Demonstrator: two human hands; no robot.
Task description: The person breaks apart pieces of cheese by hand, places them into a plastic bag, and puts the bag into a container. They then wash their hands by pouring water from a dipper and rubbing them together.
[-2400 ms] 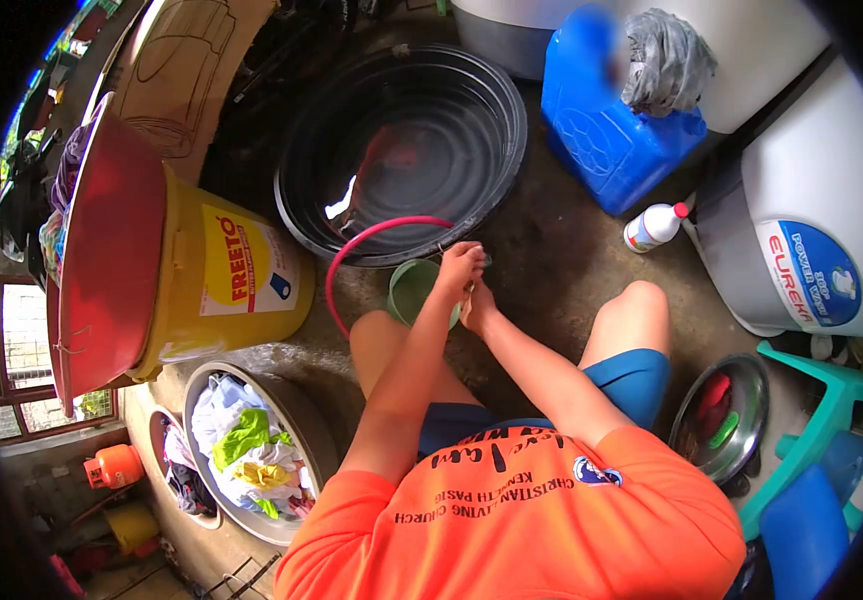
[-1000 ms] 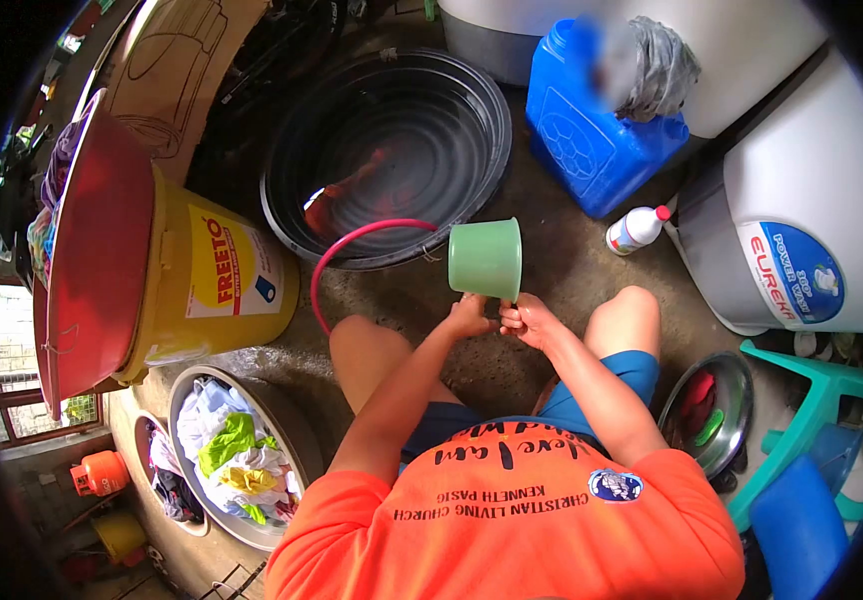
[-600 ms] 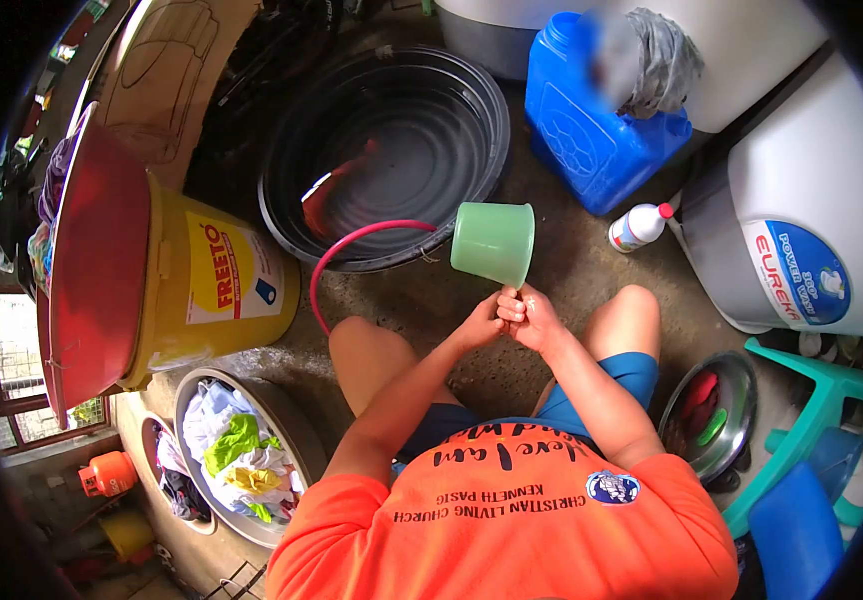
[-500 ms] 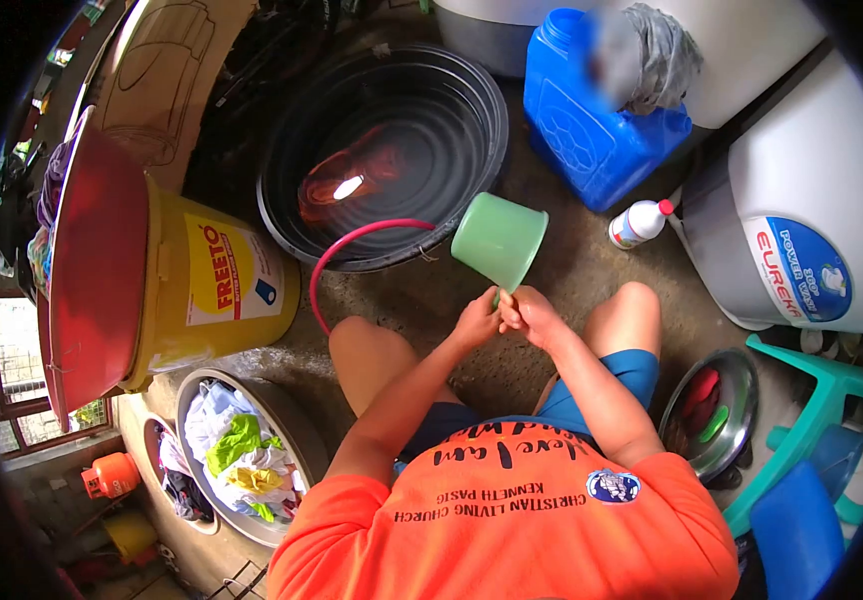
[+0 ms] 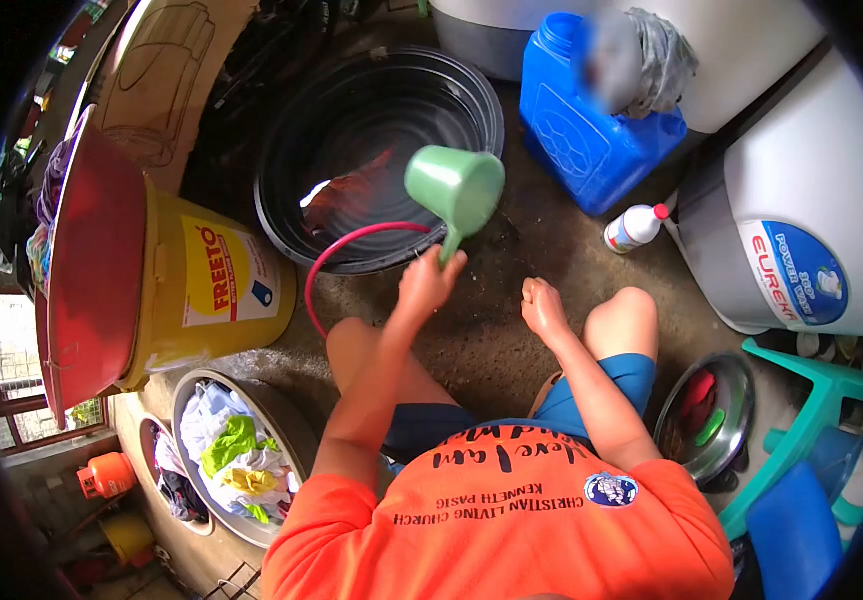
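A green dipper [image 5: 459,188] is held by its handle in my left hand [image 5: 426,283], whose fingers are wrapped round it. The dipper is raised, with its cup over the near right rim of a large black basin [image 5: 270,205] of water. My right hand [image 5: 546,309] is curled closed in front of my right knee, apart from the dipper, with nothing showing in it. A pink hose [image 5: 357,236] curves from the basin's near edge toward my left knee.
At left are a yellow bucket [image 5: 172,270], a red basin [image 5: 102,270] and a tub of clothes [image 5: 237,450]. On the right stand a blue jug [image 5: 582,135], a white bottle [image 5: 633,229], a washing machine [image 5: 802,190], a metal basin [image 5: 742,440] and a green stool [image 5: 817,375].
My hands, together at the dipper's handle before, are now apart. My left hand has carried the dipper up and left toward the basin; my right hand has let go and moved slightly right.
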